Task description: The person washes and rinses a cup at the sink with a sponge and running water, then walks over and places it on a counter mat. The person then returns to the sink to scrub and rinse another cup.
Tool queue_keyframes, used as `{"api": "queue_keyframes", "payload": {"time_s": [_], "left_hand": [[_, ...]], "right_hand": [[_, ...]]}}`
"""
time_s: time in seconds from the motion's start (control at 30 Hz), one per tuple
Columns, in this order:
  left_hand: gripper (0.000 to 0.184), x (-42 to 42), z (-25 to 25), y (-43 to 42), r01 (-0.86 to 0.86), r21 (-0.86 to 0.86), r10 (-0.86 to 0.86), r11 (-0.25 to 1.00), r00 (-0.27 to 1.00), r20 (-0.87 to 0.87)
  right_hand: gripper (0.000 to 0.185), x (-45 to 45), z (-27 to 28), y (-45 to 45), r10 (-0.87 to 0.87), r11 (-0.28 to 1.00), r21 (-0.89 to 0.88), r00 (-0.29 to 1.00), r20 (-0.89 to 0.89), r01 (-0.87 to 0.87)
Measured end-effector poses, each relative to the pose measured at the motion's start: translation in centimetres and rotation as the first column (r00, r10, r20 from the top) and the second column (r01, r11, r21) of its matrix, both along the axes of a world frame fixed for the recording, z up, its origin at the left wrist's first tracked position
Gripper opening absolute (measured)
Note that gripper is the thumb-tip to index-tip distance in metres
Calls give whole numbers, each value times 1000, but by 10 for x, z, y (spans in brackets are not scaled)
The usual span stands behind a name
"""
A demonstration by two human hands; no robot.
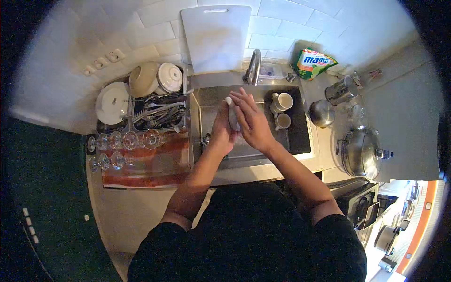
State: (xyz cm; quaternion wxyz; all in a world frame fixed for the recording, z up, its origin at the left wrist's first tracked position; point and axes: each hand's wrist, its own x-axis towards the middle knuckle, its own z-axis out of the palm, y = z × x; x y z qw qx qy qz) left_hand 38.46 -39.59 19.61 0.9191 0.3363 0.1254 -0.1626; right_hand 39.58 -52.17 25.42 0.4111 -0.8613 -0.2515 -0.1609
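Note:
Over the sink (253, 146), both hands close on a pale, greyish-white object (233, 117) held between the palms. Its kind cannot be made out, since fingers cover most of it. My left hand (221, 128) wraps round its left side. From the right, my right hand (252, 123) presses against it, fingers held together and pointing up and away. In the sink's right part stand white cups, an upper one (284, 101) and a lower one (283, 121). The curved faucet (255, 66) rises behind my hands.
To the left, a dish rack holds a white plate (112, 103), bowls (169, 77) and cutlery (162, 115). Stemmed glasses (130, 139) stand on a striped cloth (145, 169). Rightward are a green pouch (314, 64), a steel canister (341, 90) and a lidded pot (362, 152). A white cutting board (217, 40) leans behind.

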Motion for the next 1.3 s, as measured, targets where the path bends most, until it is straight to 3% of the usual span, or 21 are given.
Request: {"api": "queue_keyframes", "payload": {"time_s": [0.07, 0.17, 0.2, 0.27, 0.37, 0.47, 0.5, 0.53, 0.6, 0.67, 0.73, 0.83, 0.87, 0.97, 1.0, 1.1, 1.13, 1.17, 1.23, 1.3], "left_hand": [[61, 0, 1, 1, 27, -34, -26, 999, 1000, 12], [59, -14, 14, 1, 171, -1, -171, 985, 985, -15], [57, -15, 14, 2, 191, 82, -193, 978, 981, 18], [54, -16, 16, 1, 219, 246, -245, 944, 966, 80], [65, -19, 28, 2, 192, 518, -271, 834, 959, 80], [67, -13, 10, 1, 248, 474, -285, 845, 959, 6], [66, -14, 6, 2, 230, 507, -301, 831, 951, 62], [65, -15, 2, 6, 211, 538, -321, 816, 939, 119], [62, -14, -6, 9, 236, 401, -313, 885, 940, 138], [57, -9, -10, 11, 271, 32, -272, 962, 961, 44], [54, -10, -7, 10, 348, -235, -342, 908, 937, 69], [56, -9, -8, 7, 354, -469, -346, 809, 932, 107], [57, -9, -9, 4, 341, -521, -332, 782, 936, 115], [58, -13, -2, -6, 196, -495, -219, 847, 976, 11], [58, -13, -2, -8, 184, -480, -201, 858, 979, 15], [59, -16, 7, -15, 113, -409, -123, 906, 992, 1], [59, -18, 12, -18, 63, -367, -76, 928, 997, -22], [59, -19, 18, -19, 13, -323, -28, 946, 999, -42], [58, -17, 10, -20, 22, -330, -29, 944, 999, -18], [55, -16, 2, -23, -4, -329, -3, 944, 1000, -21]], "right_hand": [[33, 4, 0, -1, -22, 999, 49, 1000, 11, 21], [34, 24, -24, -15, -127, 959, 193, 923, -364, 208], [34, 29, -27, -20, -175, 960, 124, 884, -433, 250], [34, 26, -24, -24, -160, 961, 138, 892, -423, 238], [35, 22, -20, -24, -161, 964, 139, 915, -369, 226], [35, 9, -5, -17, -99, 982, 132, 965, -241, 134], [35, 5, 2, -16, -68, 988, 125, 980, -187, 92], [34, 8, 0, -20, -5, 987, 154, 956, -294, 53], [35, 25, -13, -37, 123, 975, 224, 864, -488, -12], [38, 39, -23, -54, 169, 980, 173, 883, -438, -102], [45, 40, -16, -67, 248, 967, 66, 857, -451, -245], [46, 31, -27, -56, 356, 886, 458, 741, -569, -74], [47, 24, -27, -50, 537, 657, 737, 586, -607, 162], [52, 9, -42, -30, 367, 583, 768, 757, -540, 265], [52, 0, -39, -29, 216, 666, 678, 790, -574, 310], [43, -10, -43, -15, -150, 759, 581, 947, -284, 295], [40, -13, -39, -21, -179, 887, 420, 981, -70, 192], [40, -17, -26, -24, -87, 964, 253, 996, 6, 83], [42, -25, -4, -27, 133, 985, -123, 986, 102, -120], [42, -14, -18, -26, -13, 996, -86, 998, 57, 18]]}}
